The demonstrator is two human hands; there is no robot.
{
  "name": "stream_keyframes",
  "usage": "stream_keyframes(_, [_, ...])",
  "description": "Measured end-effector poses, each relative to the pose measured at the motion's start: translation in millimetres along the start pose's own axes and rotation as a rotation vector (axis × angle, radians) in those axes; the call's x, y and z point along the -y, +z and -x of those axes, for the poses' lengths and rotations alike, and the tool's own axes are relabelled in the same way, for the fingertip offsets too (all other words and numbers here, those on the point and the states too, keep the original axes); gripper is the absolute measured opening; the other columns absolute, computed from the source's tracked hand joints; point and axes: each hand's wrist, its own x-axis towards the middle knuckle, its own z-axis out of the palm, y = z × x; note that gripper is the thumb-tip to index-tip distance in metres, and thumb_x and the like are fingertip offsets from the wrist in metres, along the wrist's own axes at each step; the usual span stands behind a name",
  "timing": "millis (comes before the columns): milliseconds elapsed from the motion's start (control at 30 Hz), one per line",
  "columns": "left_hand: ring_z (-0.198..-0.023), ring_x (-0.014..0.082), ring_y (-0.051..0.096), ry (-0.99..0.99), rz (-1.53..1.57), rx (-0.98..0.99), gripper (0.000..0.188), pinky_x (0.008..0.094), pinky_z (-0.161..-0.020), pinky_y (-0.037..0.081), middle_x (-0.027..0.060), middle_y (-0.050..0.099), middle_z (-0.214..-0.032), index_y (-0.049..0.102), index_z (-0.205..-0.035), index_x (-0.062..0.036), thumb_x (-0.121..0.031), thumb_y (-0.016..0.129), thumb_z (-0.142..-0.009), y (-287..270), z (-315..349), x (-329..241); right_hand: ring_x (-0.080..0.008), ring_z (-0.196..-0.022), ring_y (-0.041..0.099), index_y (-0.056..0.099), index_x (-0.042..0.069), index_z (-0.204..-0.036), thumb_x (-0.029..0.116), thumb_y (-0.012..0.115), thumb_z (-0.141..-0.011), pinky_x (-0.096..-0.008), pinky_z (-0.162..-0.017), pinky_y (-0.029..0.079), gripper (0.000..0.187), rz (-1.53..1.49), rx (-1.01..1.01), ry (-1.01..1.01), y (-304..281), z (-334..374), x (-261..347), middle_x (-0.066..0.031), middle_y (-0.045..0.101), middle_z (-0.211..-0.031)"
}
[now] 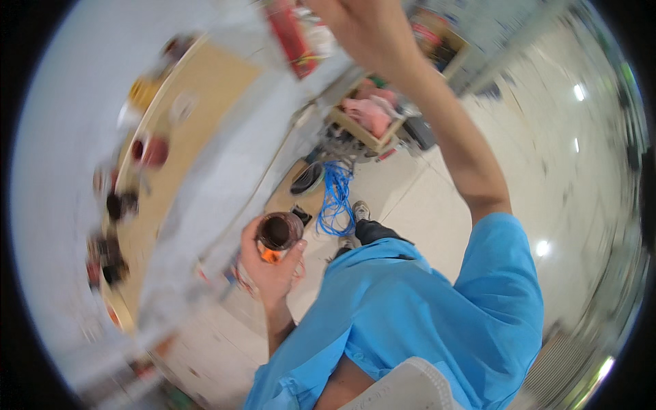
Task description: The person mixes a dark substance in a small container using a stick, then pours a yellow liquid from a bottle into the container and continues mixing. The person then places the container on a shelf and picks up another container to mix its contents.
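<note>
My left hand is wrapped around an open jar, its round, dark mouth facing up toward me. Dark reddish-brown colour covers the jar's inside and wall. Below the jar, something orange shows between my fingers; I cannot make out what it is. My right arm reaches far up and forward, so my right hand is at the top edge, blurred, with its fingers cut off by the picture. Closest to it is a red packet against the pale wall; whether they touch is unclear.
Along the left, a pale wooden shelf carries several jars, including a red one and a dark one. A box of pink cloth stands ahead. Coiled blue cable lies on the floor by my shoes.
</note>
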Motion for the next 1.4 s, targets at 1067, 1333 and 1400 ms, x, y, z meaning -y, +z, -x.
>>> stream_keyframes(1067, [-0.109,0.0276,0.068,0.289,-0.063,1.267,0.068,0.0384,-0.099,0.054,0.0103,0.07,-0.121,0.067,-0.131,-0.0072,-0.02,0.097,-0.072,914.5,-25.5,-165.1,-0.0058,-0.068,0.052,0.078,0.001,-0.119,0.017,0.071,-0.104,-0.0248,-0.064,0.042,0.023,0.155,-0.674,1.47,-664.2,575.6,-305.8,0.0033,0.064,-0.087])
stream_keyframes(1333, [-0.121,0.024,0.066,-0.056,0.029,1.47,0.082,0.0399,-0.109,0.051,0.0122,0.07,-0.129,0.054,-0.143,-0.0046,-0.015,0.097,-0.073,1128.3,-58.0,-194.0,-0.0016,-0.065,0.041,0.067,0.004,-0.143,0.013,0.086,-0.085,-0.0205,-0.06,0.037,0.062,-0.223,-0.363,1.686,-784.8,485.9,-455.6,0.0016,0.071,-0.118])
stream_keyframes(1400, [-0.122,0.0241,0.066,-0.076,0.05,1.509,0.084,0.0395,-0.109,0.05,0.0127,0.07,-0.131,0.052,-0.144,-0.0055,-0.015,0.097,-0.074,1174.2,-66.9,-213.1,-0.0029,-0.065,0.038,0.066,0.005,-0.147,0.014,0.089,-0.08,-0.021,-0.06,0.037,0.071,-0.279,-0.373,1.704,-814.4,471.7,-488.8,0.0009,0.072,-0.123])
